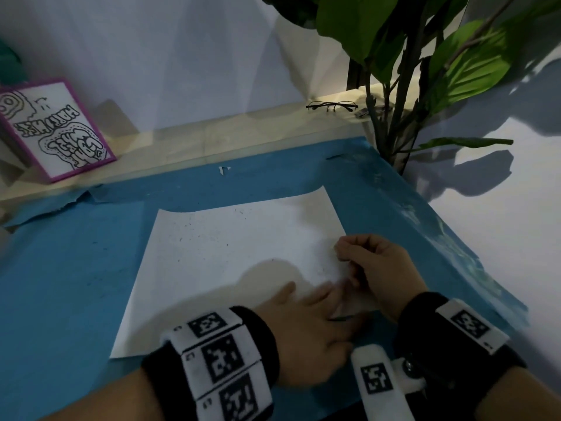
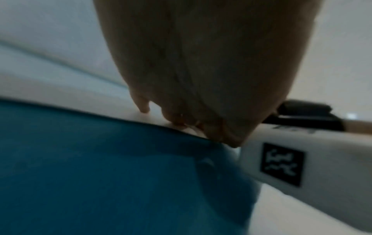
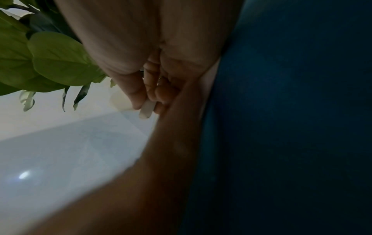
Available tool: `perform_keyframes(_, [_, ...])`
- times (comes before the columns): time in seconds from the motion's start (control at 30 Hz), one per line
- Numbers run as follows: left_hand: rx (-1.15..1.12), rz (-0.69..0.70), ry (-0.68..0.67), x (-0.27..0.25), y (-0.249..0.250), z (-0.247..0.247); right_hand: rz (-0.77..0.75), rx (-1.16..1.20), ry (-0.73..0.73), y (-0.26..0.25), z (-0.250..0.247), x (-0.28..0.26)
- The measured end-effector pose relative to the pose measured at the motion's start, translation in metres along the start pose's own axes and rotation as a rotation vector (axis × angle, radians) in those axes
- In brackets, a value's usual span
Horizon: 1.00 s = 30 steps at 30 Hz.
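Two hands: meet at near-right corner of paper (image 1: 227, 253).
Left hand (image 1: 306, 329): flat, fingers straight, pressing paper.
Right hand (image 1: 379, 268): nearer the corner; I judge it pinches the edge.

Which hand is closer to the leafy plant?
Right. The right hand, pinching a small white piece, is at the paper's right edge, toward the plant; the left hand lies flat, farther left.
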<state>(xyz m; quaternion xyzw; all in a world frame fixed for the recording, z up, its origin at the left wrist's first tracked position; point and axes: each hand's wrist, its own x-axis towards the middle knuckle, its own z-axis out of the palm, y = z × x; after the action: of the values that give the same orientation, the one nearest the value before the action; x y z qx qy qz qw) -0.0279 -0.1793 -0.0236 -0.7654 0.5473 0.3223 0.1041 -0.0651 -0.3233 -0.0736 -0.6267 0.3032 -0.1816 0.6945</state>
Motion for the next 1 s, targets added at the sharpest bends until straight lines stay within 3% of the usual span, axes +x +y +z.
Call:
perform_keyframes(0.07, [0.015,-0.127,0.013,0.006,-0.02,-0.005,0.002,-0.009,-0.011,-0.001,-0.001,-0.001])
perform_keyframes(0.17, [0.115,-0.511,0.091,0.011,-0.055,-0.029,0.006,-0.067,-0.012,-0.002,-0.002,-0.002])
perform_keyframes(0.23, [0.17,-0.421,0.136,0.016,-0.059,-0.041,0.011,-0.091,-0.017,-0.002,-0.001,-0.003])
perform_keyframes(0.3, [0.036,-0.229,0.122,0.022,-0.053,-0.046,0.003,-0.143,-0.033,-0.003,0.001,-0.005])
perform_keyframes(0.33, [-0.029,-0.199,0.086,0.026,-0.053,-0.044,-0.007,-0.204,-0.038,-0.005,0.001,-0.005])
perform_keyframes(0.4, [-0.058,-0.212,0.021,0.031,-0.056,-0.038,-0.029,-0.37,-0.046,-0.011,0.002,-0.001])
perform_keyframes(0.53, [-0.079,-0.217,0.049,0.035,-0.059,-0.029,-0.084,-0.642,-0.061,-0.023,0.008,0.011])
perform_keyframes(0.67, [-0.058,-0.207,0.071,0.036,-0.061,-0.028,-0.084,-0.796,-0.24,-0.034,0.014,0.007])
perform_keyframes(0.87, [-0.024,-0.21,0.101,0.042,-0.065,-0.024,-0.087,-0.88,-0.272,-0.042,0.014,0.015])
perform_keyframes(1.0, [0.0,-0.215,0.097,0.043,-0.065,-0.024,0.03,-0.826,-0.341,-0.044,0.01,0.013])
